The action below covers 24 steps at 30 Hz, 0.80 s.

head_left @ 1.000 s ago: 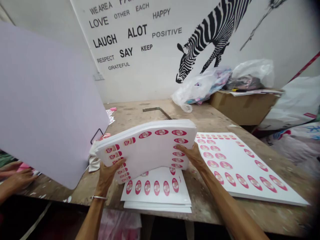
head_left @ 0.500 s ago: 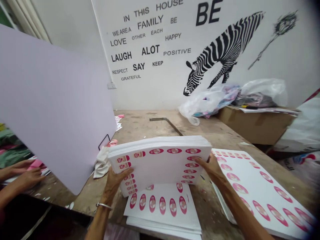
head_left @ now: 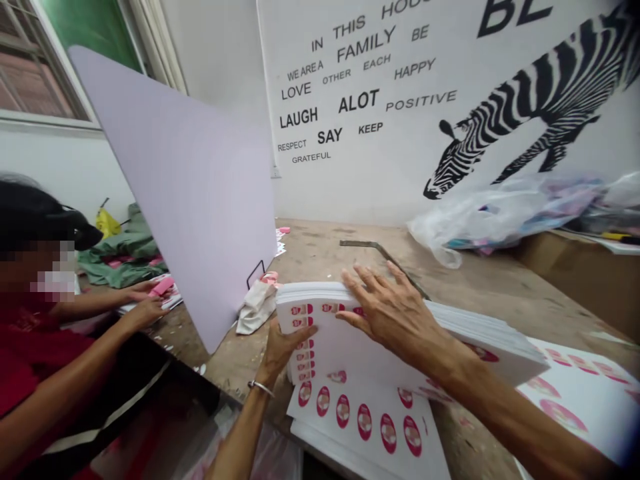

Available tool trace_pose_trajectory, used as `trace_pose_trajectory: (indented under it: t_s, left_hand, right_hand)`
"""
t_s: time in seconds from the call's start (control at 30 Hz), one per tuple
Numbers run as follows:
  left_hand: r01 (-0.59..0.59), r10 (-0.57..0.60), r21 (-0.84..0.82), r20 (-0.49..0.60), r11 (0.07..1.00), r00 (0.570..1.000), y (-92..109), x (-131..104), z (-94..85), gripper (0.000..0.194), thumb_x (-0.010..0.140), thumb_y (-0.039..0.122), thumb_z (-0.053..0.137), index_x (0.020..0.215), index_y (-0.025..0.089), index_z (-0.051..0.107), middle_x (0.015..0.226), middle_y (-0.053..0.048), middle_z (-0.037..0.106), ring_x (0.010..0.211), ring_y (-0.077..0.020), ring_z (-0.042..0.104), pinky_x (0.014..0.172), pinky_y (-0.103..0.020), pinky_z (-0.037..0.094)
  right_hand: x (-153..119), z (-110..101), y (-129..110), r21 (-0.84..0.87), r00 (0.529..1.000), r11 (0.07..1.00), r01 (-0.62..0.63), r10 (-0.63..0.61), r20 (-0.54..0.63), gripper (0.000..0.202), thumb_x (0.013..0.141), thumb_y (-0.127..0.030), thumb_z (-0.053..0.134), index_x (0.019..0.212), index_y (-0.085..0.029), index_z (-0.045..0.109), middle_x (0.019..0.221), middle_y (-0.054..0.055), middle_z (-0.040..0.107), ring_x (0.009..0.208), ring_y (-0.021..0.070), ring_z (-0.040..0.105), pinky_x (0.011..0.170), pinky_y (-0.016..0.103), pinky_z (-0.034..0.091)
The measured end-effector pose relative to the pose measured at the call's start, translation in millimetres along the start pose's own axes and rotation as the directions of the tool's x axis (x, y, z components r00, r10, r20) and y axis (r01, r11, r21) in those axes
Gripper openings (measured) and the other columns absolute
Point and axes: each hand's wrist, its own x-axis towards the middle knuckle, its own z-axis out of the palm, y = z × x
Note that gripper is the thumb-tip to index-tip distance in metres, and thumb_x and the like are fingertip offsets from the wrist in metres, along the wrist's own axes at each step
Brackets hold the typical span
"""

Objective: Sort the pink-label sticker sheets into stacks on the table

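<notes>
A thick stack of sticker sheets (head_left: 350, 333) is held tilted up off the tabletop (head_left: 320, 257), just above a lower pile (head_left: 370, 427) of the same pink-oval sheets. The left hand (head_left: 283, 347) is clamped on the stack's near left corner, thumb on top — the right hand (head_left: 395, 313) lies flat across its top, fingers spread and not closed on anything. To the stack's left stands a pale lilac board (head_left: 185, 180), a crumpled cloth (head_left: 255, 303) at its foot. Beyond the board, another person's hands (head_left: 143, 300) rest on pink paper.
</notes>
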Motion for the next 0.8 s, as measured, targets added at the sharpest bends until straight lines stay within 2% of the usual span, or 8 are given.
trace_pose_trajectory:
  t_s: [0.07, 0.17, 0.27, 0.33, 0.43, 0.57, 0.7, 0.8]
  left_hand:
    - [-0.006, 0.007, -0.011, 0.014, 1.000, 1.000, 1.2, 2.3, 0.5, 0.037, 0.061, 0.034, 0.087, 0.088, 0.013, 0.072, 0.083, -0.007, 0.076, 0.070, -0.0197, 0.070, 0.066, -0.030, 0.059]
    - [-0.017, 0.017, -0.014, 0.035, 1.000, 0.999, 5.3, 4.6, 2.0, 0.038, 0.062, 0.034, 0.087, 0.090, 0.013, 0.072, 0.085, -0.007, 0.076, 0.069, -0.0192, 0.070, 0.066, -0.030, 0.059]
    - [-0.026, 0.026, -0.008, 0.037, 1.000, 0.999, 10.1, 6.5, 3.7, 0.040, 0.063, 0.036, 0.086, 0.091, 0.012, 0.071, 0.083, -0.006, 0.075, 0.069, -0.0185, 0.069, 0.064, -0.028, 0.057]
    - [-0.050, 0.049, 0.001, 0.019, 0.999, 0.999, 11.2, 7.9, 4.0, 0.042, 0.062, 0.038, 0.086, 0.092, 0.013, 0.070, 0.082, -0.005, 0.074, 0.068, -0.0182, 0.068, 0.062, -0.027, 0.056]
    - [-0.069, 0.070, 0.009, -0.006, 0.998, 0.998, 8.3, 9.6, 3.4, 0.043, 0.061, 0.039, 0.086, 0.090, 0.013, 0.070, 0.077, -0.004, 0.073, 0.064, -0.0167, 0.066, 0.059, -0.026, 0.055]
    - [-0.051, 0.051, 0.015, -0.005, 0.999, 0.999, 2.3, 10.5, 2.5, 0.036, 0.060, 0.036, 0.087, 0.081, 0.013, 0.069, 0.072, -0.002, 0.071, 0.060, -0.0150, 0.064, 0.057, -0.025, 0.054]
    - [-0.095, 0.098, 0.059, -0.043, 0.994, 0.994, 2.3, 11.4, 3.8, 0.035, 0.061, 0.034, 0.085, 0.084, 0.014, 0.069, 0.074, -0.002, 0.071, 0.064, -0.0166, 0.066, 0.060, -0.025, 0.055]
    - [-0.049, 0.054, 0.059, -0.082, 0.997, 0.995, 1.5, 11.0, 3.8, 0.039, 0.057, 0.033, 0.087, 0.085, 0.013, 0.068, 0.071, -0.002, 0.072, 0.061, -0.0171, 0.066, 0.058, -0.026, 0.056]
  right_hand:
    - [4.3, 3.2, 3.7, -0.011, 0.998, 0.998, 0.056, -0.056, -0.031, 0.066, 0.089, -0.046, 0.069, 0.136, -0.005, 0.048, 0.136, 0.026, 0.050, 0.123, 0.0406, 0.049, 0.107, 0.062, 0.033]
    - [12.3, 5.7, 4.3, 0.011, 0.995, 0.995, 0.101, -0.101, 0.028, 0.067, 0.087, -0.044, 0.073, 0.134, -0.003, 0.049, 0.132, 0.025, 0.055, 0.118, 0.0381, 0.054, 0.106, 0.060, 0.037]
    - [20.7, 8.7, -3.0, -0.001, 0.985, 0.987, 0.161, -0.161, -0.067, 0.073, 0.088, -0.047, 0.070, 0.140, -0.003, 0.043, 0.144, 0.027, 0.042, 0.131, 0.0405, 0.042, 0.111, 0.066, 0.024]
    - [26.9, 9.1, -9.2, 0.041, 0.965, 0.973, 0.228, -0.221, -0.139, 0.076, 0.091, -0.049, 0.065, 0.144, -0.003, 0.037, 0.148, 0.025, 0.035, 0.136, 0.0390, 0.035, 0.113, 0.064, 0.023]
    - [39.5, 3.9, -13.5, 0.181, 0.949, 0.937, 0.300, -0.274, -0.153, 0.067, 0.095, -0.049, 0.058, 0.142, -0.005, 0.041, 0.142, 0.022, 0.046, 0.131, 0.0344, 0.044, 0.113, 0.057, 0.031]
    - [59.0, -4.4, -12.8, 0.300, 0.966, 0.929, 0.219, -0.163, -0.200, 0.064, 0.096, -0.053, 0.054, 0.142, -0.009, 0.042, 0.142, 0.020, 0.047, 0.134, 0.0330, 0.040, 0.116, 0.057, 0.023]
    - [69.8, -5.2, -17.4, 0.373, 0.974, 0.900, 0.223, -0.221, -0.050, 0.066, 0.094, -0.060, 0.055, 0.135, -0.008, 0.049, 0.131, 0.021, 0.056, 0.124, 0.0328, 0.052, 0.114, 0.057, 0.027]
    - [73.4, -12.5, -21.8, 0.324, 0.990, 0.936, 0.140, -0.130, -0.050, 0.063, 0.094, -0.062, 0.053, 0.131, -0.012, 0.052, 0.130, 0.016, 0.059, 0.122, 0.0307, 0.053, 0.115, 0.053, 0.027]
